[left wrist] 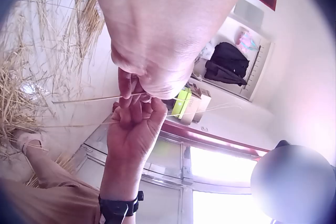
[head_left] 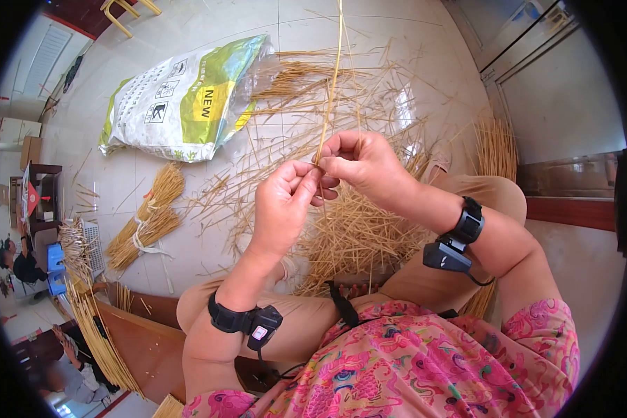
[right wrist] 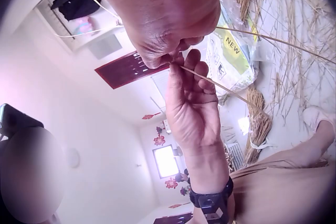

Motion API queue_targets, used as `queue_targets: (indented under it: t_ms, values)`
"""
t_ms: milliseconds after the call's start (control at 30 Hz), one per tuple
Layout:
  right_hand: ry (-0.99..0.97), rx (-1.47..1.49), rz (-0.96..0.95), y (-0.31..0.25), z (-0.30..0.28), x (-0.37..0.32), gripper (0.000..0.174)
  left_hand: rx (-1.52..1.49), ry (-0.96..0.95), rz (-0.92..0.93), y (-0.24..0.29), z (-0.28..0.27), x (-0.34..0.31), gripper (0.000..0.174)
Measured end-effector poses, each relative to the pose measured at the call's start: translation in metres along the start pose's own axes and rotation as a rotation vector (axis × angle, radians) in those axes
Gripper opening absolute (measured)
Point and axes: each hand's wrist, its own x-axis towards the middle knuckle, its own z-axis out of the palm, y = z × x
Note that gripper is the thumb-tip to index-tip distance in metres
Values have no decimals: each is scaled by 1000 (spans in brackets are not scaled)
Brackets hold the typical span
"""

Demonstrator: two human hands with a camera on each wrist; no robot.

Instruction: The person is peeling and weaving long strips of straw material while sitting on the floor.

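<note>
Thin straw stalks run upward from between both hands in the head view, above the lap. My left hand pinches them low down between thumb and fingers. Right against it, my right hand pinches the same spot from the other side, and the fingertips of both hands meet. In the left wrist view, a stalk sticks out sideways past the fingers. From the right wrist view, one stalk passes across the left palm. The exact crossing of the stalks is hidden by the fingers.
Loose straw lies heaped on the floor between the feet. A white and green sack lies ahead, with straw by its mouth. Tied straw bundles lie at left; another bundle stands by the metal cabinet at right.
</note>
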Motion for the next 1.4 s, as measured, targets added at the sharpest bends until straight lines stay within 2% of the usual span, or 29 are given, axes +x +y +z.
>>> queue_targets:
  t_ms: [200, 400, 700, 800, 1000, 1200, 1300, 1400]
  values:
    - [0, -105, -22, 2, -2, 1, 5, 12, 1, 7, -1, 2, -1, 13]
    - [-44, -7, 2, 1, -2, 0, 4, 4, -53, -10, 2, 1, -1, 15]
    - [-106, 35, -3, 0, -4, 0, 5, -269, -169, -134, 1, -3, -1, 21]
    - [-56, -18, -37, 2, -3, 1, 4, -286, -193, -154, 3, -4, -1, 22]
    - [-109, -46, 35, -7, -4, -1, 5, -297, -194, -152, 1, -4, 0, 23]
    - [-109, -58, -24, -2, -6, 3, 9, -379, -228, -203, -2, -9, 1, 23]
    - [-129, -87, 33, -11, -7, 0, 11, -470, -313, -231, 0, -14, 1, 20]
    - [-174, -20, 59, -12, -8, 0, 11, -521, -322, -238, 0, -14, 0, 20]
